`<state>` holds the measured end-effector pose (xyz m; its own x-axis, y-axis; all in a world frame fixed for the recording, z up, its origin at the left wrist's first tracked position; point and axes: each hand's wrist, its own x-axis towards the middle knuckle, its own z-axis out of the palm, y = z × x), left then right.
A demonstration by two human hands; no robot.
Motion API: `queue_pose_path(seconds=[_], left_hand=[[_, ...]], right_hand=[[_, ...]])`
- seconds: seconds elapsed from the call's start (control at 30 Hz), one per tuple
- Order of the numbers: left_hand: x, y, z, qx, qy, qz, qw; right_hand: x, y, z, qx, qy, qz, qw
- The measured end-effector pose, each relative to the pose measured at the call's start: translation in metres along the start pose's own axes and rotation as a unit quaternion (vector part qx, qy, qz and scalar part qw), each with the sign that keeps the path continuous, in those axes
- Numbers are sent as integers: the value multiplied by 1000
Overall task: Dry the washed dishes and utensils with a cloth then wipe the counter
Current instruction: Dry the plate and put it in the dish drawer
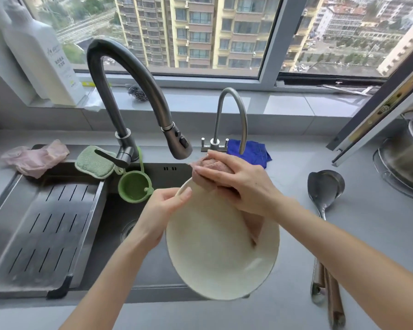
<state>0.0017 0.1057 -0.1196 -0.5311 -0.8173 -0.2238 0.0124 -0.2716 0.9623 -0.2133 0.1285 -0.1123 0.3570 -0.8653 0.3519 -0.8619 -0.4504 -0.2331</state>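
Observation:
A cream round plate [215, 253] is held tilted over the right side of the sink. My left hand [162, 210] grips its upper left rim. My right hand [239, 184] presses a pinkish-brown cloth [208, 172] against the plate's top edge; part of the cloth hangs down behind my wrist onto the plate. A steel ladle [324, 189] lies on the grey counter [379, 234] to the right, with more utensil handles [329, 296] beside it, partly hidden by my right forearm.
A dark sink [134, 258] holds a slotted drain tray [41, 225] on the left. Two faucets [177, 141] rise behind it. A green sponge [96, 163], green cup [134, 186], pink gloves [34, 156], blue cloth [253, 153] and steel pot [405, 158] stand around.

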Motion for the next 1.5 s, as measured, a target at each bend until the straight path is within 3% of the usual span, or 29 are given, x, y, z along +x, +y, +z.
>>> queue_pose_path(seconds=[0.13,0.27,0.33,0.43,0.57,0.67,0.73,0.83,0.97,1.03,1.07,1.17,1.3,1.4,1.5], left_hand=[[-2,10,10,36,-16,53,998],[2,29,18,38,-38,84,995],[3,40,25,40,-59,100,992],[2,48,40,5,-42,98,994],[7,47,54,-137,46,-12,989],[12,46,62,-162,131,15,978],[12,49,73,-177,189,63,964],[4,52,98,-190,246,117,943],[4,29,130,-244,322,133,905],[4,17,143,-268,340,115,894],[2,12,147,-266,333,102,899],[-7,6,139,-225,236,64,943],[15,28,91,-137,21,45,989],[41,54,80,0,-107,14,994],[52,62,90,136,-113,34,984]], right_hand=[[2,1,-34,51,-5,23,998],[8,4,-65,-25,-45,-94,994],[17,9,-78,-38,-60,-106,992],[19,13,-88,29,-66,-30,997],[-4,28,-97,89,-34,196,976],[-34,24,-100,206,40,353,912],[-48,11,-91,330,158,412,834],[-57,-8,-75,454,331,449,695],[-58,-28,-52,544,429,484,534],[-58,-33,-42,559,457,496,483],[-58,-33,-42,550,473,498,476],[-67,-25,-53,505,488,493,514],[-88,-13,-82,448,385,486,645],[-91,-6,-106,422,250,446,748],[-83,0,-124,395,149,410,809]])
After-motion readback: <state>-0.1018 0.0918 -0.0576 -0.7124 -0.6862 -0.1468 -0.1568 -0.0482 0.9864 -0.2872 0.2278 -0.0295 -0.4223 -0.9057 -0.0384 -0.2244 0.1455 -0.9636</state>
